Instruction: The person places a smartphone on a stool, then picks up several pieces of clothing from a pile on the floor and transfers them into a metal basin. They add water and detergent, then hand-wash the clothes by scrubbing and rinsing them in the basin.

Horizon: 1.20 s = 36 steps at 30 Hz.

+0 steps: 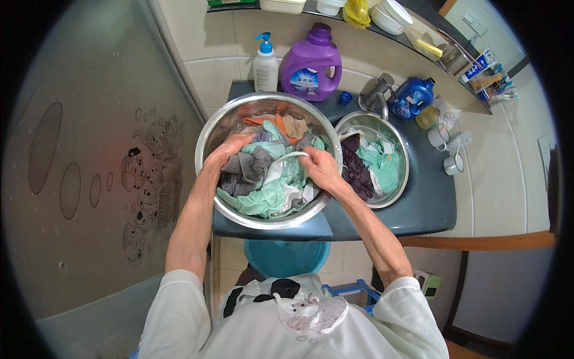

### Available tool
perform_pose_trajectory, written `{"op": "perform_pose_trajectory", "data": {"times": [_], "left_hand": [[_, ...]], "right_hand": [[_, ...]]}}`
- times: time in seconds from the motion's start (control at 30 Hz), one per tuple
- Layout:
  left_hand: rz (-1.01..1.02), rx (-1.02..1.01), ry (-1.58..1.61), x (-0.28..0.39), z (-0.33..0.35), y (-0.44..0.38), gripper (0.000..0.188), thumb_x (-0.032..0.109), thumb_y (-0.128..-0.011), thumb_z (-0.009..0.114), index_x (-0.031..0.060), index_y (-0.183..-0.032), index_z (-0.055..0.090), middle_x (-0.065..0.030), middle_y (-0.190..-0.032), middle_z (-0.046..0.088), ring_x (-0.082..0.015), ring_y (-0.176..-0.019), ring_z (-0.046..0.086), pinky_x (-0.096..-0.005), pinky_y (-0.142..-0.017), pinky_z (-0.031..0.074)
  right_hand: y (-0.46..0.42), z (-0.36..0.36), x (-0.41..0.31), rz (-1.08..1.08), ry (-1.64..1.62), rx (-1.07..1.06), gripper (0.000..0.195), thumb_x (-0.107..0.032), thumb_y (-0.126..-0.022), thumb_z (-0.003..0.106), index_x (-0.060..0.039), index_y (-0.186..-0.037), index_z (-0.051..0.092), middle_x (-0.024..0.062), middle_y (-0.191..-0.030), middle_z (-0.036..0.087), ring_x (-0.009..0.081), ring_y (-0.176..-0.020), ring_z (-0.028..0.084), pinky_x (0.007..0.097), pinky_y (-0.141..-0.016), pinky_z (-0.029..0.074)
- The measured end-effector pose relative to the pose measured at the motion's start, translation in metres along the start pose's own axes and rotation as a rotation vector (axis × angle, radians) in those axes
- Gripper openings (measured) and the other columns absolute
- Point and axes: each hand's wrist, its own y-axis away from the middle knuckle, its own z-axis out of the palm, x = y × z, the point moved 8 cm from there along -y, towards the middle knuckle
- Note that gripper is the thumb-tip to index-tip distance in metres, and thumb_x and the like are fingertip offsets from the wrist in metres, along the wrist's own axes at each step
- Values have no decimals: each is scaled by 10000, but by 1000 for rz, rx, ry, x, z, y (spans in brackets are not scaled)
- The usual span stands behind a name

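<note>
A large stainless steel basin [207, 193] on the dark counter holds wet clothes in water. Inside it, mint green cloth [253, 197] lies nearest me, with a grey knitted garment [251, 166] at the left and orange fabric [255, 120] at the far side. My right hand [319, 167] pinches a white fabric strap [289, 156] near the basin's right wall. My left hand [231, 147] reaches in at the left side against the clothes; its fingers are partly hidden among them, so its hold is unclear.
To the right, a metal sink [405, 179] holds mint and dark purple clothes under a faucet [378, 94]. Behind the basin stand a purple detergent bottle [312, 65] and a white pump bottle [266, 69]. A teal tub [287, 256] sits below the counter [430, 193]. A glass door [89, 148] borders the left.
</note>
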Motion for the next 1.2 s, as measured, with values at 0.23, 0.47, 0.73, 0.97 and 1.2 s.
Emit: {"op": "perform_pose_trajectory", "data": {"times": [0.23, 0.47, 0.73, 0.97, 1.2], "left_hand": [[232, 33, 115, 30, -12, 20, 331, 313, -933, 510, 31, -1083, 595, -17, -1010, 600, -110, -955, 540, -256, -858, 418], [4, 490, -508, 21, -65, 15, 497, 412, -868, 564, 3, -1150, 548, -158, -1032, 616, -271, -992, 573, -349, -882, 422], [140, 567, -1262, 67, 16, 39, 759, 490, -782, 609, 85, -1375, 363, -254, -1208, 498, -444, -1098, 485, -515, -942, 387], [21, 414, -809, 24, -32, -1, 759, 502, -830, 541, 6, -1369, 342, -255, -1297, 472, -384, -1200, 464, -420, -1010, 365], [197, 331, -582, 22, -37, -23, 573, 446, -862, 528, 2, -1223, 519, -209, -1200, 568, -346, -1156, 510, -394, -974, 388]], "right_hand": [[13, -45, -70, -82, -462, 107, 213, -191, -880, 525, 5, -828, 590, 32, -658, 536, 119, -645, 496, 285, -592, 415], [-1, -109, -134, -170, -764, 290, 186, -178, -902, 555, -32, -795, 598, -67, -686, 505, 21, -632, 418, 196, -537, 348], [-38, -86, -65, -63, -289, 293, 229, -231, -854, 581, -4, -872, 608, 40, -679, 570, 143, -624, 518, 299, -577, 416], [-48, -16, 14, -18, 182, 183, 490, -336, -828, 563, 72, -1097, 540, 263, -961, 620, 404, -916, 606, 459, -803, 459], [-34, 8, 27, 173, 102, -8, 504, -372, -855, 533, 110, -1002, 527, 338, -913, 593, 439, -918, 593, 482, -805, 443]]}}
